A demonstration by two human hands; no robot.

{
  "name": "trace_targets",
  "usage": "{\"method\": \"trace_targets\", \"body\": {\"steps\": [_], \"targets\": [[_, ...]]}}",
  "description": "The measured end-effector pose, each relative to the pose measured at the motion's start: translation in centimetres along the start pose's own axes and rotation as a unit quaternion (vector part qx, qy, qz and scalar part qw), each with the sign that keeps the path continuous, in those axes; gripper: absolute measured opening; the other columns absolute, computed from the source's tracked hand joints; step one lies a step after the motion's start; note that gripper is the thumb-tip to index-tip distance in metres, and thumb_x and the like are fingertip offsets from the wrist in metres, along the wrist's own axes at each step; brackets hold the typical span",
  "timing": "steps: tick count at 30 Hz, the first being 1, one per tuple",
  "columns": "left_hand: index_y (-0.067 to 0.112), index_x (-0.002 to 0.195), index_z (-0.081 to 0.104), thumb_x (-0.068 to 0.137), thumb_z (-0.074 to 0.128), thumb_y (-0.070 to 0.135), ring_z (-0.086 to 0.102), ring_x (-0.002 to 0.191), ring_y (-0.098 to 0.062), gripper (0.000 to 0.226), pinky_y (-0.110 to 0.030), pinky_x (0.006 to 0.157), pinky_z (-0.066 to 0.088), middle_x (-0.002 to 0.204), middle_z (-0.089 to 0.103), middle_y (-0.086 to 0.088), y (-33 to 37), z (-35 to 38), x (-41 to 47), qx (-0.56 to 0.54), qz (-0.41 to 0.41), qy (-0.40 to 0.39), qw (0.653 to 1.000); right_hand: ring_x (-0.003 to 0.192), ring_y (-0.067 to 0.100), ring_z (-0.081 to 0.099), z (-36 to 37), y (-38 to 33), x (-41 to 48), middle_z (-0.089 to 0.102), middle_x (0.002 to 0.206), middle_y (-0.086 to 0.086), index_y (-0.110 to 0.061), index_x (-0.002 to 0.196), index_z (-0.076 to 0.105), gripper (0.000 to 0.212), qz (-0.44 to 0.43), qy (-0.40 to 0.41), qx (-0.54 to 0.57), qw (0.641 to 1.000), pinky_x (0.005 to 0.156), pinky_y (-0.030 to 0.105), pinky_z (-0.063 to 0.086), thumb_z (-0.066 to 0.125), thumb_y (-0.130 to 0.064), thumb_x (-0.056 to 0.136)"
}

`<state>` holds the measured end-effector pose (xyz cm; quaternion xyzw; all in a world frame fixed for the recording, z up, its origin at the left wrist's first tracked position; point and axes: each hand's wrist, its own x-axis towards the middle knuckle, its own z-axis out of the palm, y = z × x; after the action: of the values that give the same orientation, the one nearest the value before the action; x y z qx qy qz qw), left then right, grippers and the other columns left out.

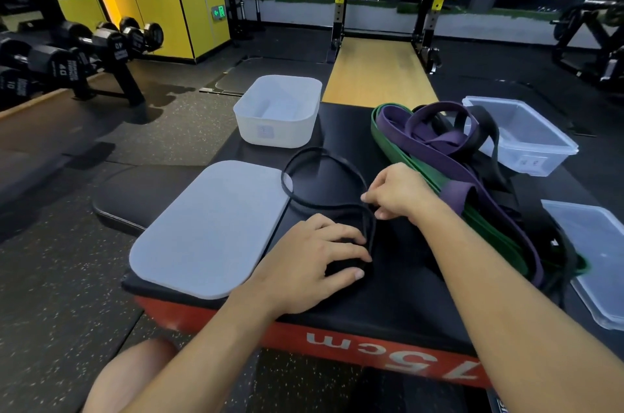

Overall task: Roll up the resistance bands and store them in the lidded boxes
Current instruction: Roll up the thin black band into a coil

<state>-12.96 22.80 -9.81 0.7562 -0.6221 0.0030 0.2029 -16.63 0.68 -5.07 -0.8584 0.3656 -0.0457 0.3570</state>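
L hand [314, 255] w/ band [342, 265] on black box [388, 298]; dumbbell rack [101, 54] behind

White "75cm" is showing upside down on the surface's [287, 335] red side. One racked dumbbell [54, 65] is reading "40", a second dumbbell [13, 84] "10".

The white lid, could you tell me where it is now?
Head view: the white lid lies near-left on the platform, left of the left hand, the white box beyond.
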Motion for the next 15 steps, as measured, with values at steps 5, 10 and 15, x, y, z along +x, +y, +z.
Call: {"method": "trace_targets", "body": {"steps": [5,10,15], "targets": [[0.046,0.128,0.066,0.104,0.050,0.055,0.044,0.119,-0.006,0.030,-0.034,0.106,0.039,0.138,0.053,0.028,0.0,0.0,0.0,-0.001,0.004,0.000,1.000,0.053,0.021,0.069,0.1,0.2,-0.4,0.074,0.084,0.013,-0.003,0.092,0.071,0.028,0.034,-0.031,0.081,0.996,0.070,0.037,0.065,0.080,-0.029,0.090],[0.046,0.129,0.066,0.104,0.050,0.055,0.044,0.119,-0.005,0.031,-0.031,0.107,0.038,0.138,0.054,0.028,0.0,-0.2,0.1,0.001,0.002,-0.001,1.000,0.070,0.020,0.067,-0.5,-0.2,-1.5,0.069,0.098,0.007,-0.014,0.114,0.060,0.052,0.009,-0.102,0.034,0.994,0.063,0.031,0.062,0.091,-0.028,0.076],[0.046,0.128,0.066,0.104,0.049,0.055,0.044,0.119,-0.006,0.032,-0.033,0.106,0.039,0.139,0.053,0.029,0.2,-0.1,0.1,-0.002,-0.001,-0.004,1.000,0.061,0.021,0.066,0.8,0.0,-0.9,0.070,0.085,0.006,-0.018,0.095,0.062,0.027,-0.072,-0.009,-0.021,0.997,0.059,0.036,0.062,0.085,-0.019,0.081]]}}
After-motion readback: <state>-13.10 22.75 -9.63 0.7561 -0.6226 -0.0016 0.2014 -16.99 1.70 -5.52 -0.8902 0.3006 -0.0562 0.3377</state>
